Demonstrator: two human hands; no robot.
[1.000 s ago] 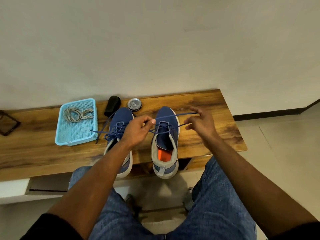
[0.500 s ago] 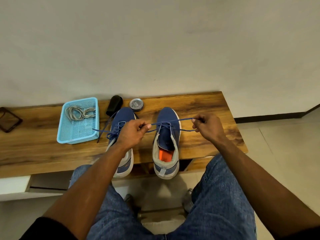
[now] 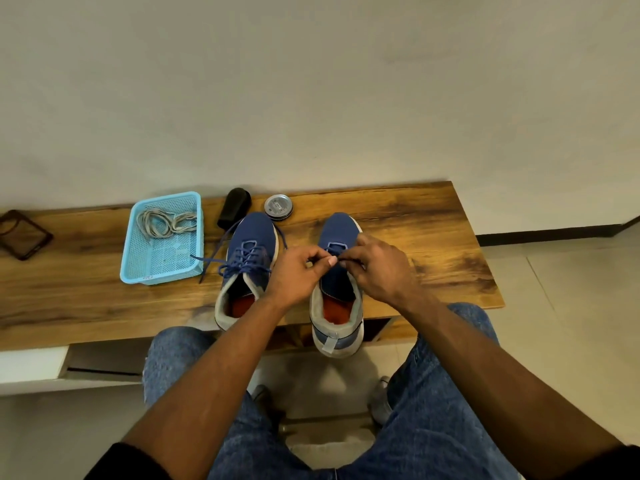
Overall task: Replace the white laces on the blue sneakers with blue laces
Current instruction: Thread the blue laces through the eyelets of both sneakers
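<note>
1. Both hands are now meeting over the right sneaker [image 3: 337, 289], having come in from wide apart half a second ago.
2. Left hand [image 3: 298, 271] and right hand [image 3: 377, 268] are each pinching the blue lace [image 3: 341, 260], fingertips almost touching; most of that lace is hiding beneath them.
3. At 9 o'clock from the hands, the left sneaker [image 3: 247, 268] is sitting already laced in blue, its ends trailing loose.
4. White laces [image 3: 166, 221] are lying in the basket [image 3: 138, 268] at 10 o'clock on the bench [image 3: 433, 237].
5. A tin [image 3: 278, 207] and a dark object [image 3: 233, 208], hard to identify, are resting at 12 o'clock.
6. At the far 9 o'clock edge, something dark [image 3: 22, 233] is being cut off.
</note>
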